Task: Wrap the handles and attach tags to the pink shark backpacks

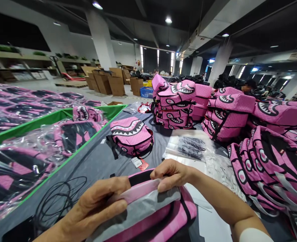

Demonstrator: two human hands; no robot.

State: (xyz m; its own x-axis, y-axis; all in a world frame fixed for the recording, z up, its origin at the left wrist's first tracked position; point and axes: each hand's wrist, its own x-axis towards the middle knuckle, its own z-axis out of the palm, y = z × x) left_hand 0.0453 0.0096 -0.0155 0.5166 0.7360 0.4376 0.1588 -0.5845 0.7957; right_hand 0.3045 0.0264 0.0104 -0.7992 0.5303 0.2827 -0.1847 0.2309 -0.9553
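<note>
Nearest, at the table's (93, 161) near edge, the left hand (98, 205) and right hand (172, 174) each pinch a pale grey sheet (143, 205), fingers pressed together, over the pink backpack (175, 215) lying there. That backpack looks not yet bagged, like the loose stacks (264, 161) along the right edge. Bagged backpacks (70, 134) fill the left side, so part of the lot seems done and much left.

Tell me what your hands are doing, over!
Hands: left hand and right hand pinch grey sheet. Sheet lies over pink backpack. Off to left, black cord, apart.
</note>
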